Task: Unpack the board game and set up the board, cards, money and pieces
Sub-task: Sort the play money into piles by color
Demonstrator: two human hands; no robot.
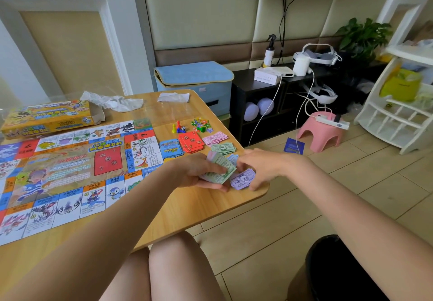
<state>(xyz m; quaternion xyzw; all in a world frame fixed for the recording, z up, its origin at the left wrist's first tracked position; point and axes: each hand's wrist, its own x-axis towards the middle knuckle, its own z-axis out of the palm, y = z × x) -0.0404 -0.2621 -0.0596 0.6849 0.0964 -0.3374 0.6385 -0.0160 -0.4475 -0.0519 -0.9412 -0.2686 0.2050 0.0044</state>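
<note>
The light wooden counter (187,207) carries the unfolded colourful game board (70,171), its rounded right corner over beige tiled floor (351,195). Left hand (196,171) grips a green banknote wad (220,169); right hand (257,167) fingers pinch purple banknotes (243,178) near that edge.

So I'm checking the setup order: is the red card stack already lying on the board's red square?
No, the red card stack lies on the table beside the board, next to the blue cards.

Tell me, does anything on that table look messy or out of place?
A little. Crumpled wrapping lies loose at the table's far edge beside the opened game box, and the purple notes sit close to the near right corner. The board, cards and pawns look tidy.
</note>
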